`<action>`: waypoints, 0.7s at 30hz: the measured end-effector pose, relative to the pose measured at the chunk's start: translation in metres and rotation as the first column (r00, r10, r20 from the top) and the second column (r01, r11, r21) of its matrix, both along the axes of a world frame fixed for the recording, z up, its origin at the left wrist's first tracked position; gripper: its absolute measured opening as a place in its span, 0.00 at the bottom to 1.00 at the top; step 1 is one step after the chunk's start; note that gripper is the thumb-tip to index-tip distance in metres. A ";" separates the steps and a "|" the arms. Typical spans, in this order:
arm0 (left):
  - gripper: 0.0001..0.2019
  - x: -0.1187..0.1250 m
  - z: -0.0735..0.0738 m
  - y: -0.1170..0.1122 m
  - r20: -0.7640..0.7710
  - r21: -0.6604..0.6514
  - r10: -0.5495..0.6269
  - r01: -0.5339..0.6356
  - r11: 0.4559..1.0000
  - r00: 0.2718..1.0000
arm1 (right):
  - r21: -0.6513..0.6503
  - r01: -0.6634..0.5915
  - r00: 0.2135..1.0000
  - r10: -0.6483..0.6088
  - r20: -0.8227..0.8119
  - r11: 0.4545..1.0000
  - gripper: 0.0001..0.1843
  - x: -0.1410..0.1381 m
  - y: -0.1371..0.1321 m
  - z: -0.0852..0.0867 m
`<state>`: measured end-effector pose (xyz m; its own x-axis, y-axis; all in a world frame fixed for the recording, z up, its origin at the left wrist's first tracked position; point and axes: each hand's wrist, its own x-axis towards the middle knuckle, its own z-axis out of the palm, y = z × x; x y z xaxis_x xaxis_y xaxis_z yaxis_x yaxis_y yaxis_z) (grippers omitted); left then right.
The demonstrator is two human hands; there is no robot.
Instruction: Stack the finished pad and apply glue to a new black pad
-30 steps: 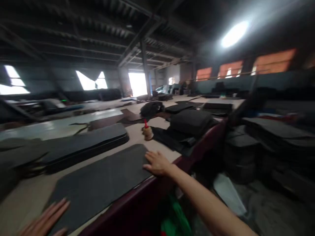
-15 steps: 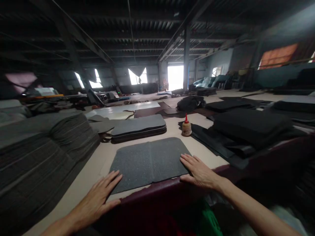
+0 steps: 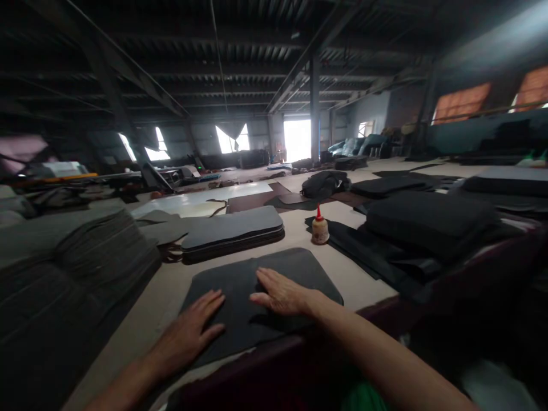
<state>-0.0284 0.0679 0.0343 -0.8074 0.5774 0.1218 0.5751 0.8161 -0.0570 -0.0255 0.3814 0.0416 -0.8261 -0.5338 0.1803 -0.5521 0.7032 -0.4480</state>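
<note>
A dark grey mat-like sheet (image 3: 237, 291) with rounded corners lies flat at the front edge of the pale tabletop. My left hand (image 3: 188, 328) is open, its fingers stretched over the sheet's left part. Over the middle of the sheet is my right hand (image 3: 280, 294), open with fingers extended and thumb apart. A shadow shows below this hand; whether the palm touches the sheet I cannot tell. Beyond the sheet's far edge stands a small glue-type bottle (image 3: 319, 231) with a red pointed tip.
Behind the sheet sits a stack of similar grey pieces (image 3: 233, 228). Tall piles of grey material (image 3: 103, 251) rise at the left. On the right lie a dark stack (image 3: 432, 220) and loose black pieces (image 3: 363, 245). A support column (image 3: 314, 108) stands farther back.
My right hand has moved left from the sheet's right edge to its middle. My left hand has shifted slightly right, onto the sheet. The sheet's upper face now looks darker and smoother, without the centre line.
</note>
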 end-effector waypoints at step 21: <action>0.29 0.004 -0.020 -0.006 -0.038 -0.017 -0.001 0.000 1.000 0.999 | 0.155 0.566 0.818 -0.575 0.020 0.810 0.58 -0.081 0.066 -0.041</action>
<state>-0.0246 0.0620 0.0147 -0.8020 0.5799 0.1429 0.5725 0.8146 -0.0929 -0.1068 0.4478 0.0010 -0.9967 0.0220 0.0784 -0.0064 0.9387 -0.3446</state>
